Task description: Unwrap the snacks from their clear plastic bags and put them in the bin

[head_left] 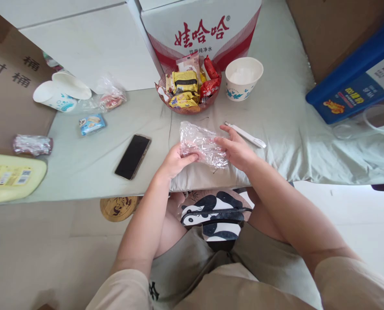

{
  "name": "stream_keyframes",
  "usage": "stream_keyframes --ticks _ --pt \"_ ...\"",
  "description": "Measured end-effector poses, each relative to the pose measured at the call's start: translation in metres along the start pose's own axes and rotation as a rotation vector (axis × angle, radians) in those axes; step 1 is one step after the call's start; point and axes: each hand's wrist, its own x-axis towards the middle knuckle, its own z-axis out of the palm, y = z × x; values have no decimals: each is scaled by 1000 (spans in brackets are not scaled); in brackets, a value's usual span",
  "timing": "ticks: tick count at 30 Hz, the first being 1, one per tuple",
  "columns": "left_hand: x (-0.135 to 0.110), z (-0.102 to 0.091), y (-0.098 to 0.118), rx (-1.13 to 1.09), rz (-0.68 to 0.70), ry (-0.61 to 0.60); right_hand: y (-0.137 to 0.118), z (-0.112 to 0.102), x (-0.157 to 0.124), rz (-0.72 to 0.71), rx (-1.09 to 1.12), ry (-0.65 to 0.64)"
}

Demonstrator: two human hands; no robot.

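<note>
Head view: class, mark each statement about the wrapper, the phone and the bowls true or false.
1. The left hand and the right hand both hold the clear plastic wrapper. True.
2. The phone lies right of the wrapper with its screen lit. False: it lies left of it, and the screen is dark.
3. The snack bowl holds wrapped snacks. True.
4. The white paper bowl lies tipped on its side. False: it stands upright beside the snack bowl.
</note>
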Motion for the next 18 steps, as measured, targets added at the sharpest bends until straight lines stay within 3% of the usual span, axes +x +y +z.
stream_keyframes --ticks 4,9,11,13,18 --pt "-2 -6 3 20 2 -15 0 -4 1 -79 -9 -19" --pt "-2 -9 6 86 -71 -174 -2 -4 1 -303 21 40" --pt "-1 -7 6 100 -90 -156 -1 -2 0 -322 7 16" --pt "0 -5 6 130 -94 -77 -1 -1 -1 -295 18 13" --pt "1 -2 7 113 -48 60 -3 0 -5 -68 13 -20"
